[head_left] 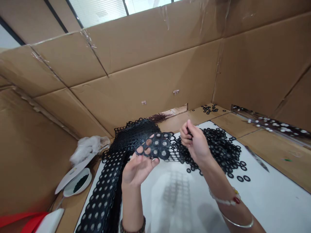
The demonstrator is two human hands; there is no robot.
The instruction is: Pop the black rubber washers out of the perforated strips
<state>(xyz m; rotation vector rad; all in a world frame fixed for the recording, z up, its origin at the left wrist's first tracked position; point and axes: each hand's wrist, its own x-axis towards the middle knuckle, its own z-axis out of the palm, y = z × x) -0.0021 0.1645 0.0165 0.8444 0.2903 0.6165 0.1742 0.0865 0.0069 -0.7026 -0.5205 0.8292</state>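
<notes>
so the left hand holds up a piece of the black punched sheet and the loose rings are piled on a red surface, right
Not quite. In the head view the left hand does hold up a piece of black punched sheet, but the loose rings are piled on a white surface, not a red one.

- A black rubber sheet point(157, 146), punched with rows of rings, is held flat and slightly tilted at the centre of the frame (several of its rings remain seated, grey-centred).
- A long strip of the same punched sheet point(104, 191) trails from centre to the lower left edge, draped over the white surface.
- A heap of loose black rings point(218, 149) lies spread right of centre, a few strays scattered at its lower right fringe.
</notes>
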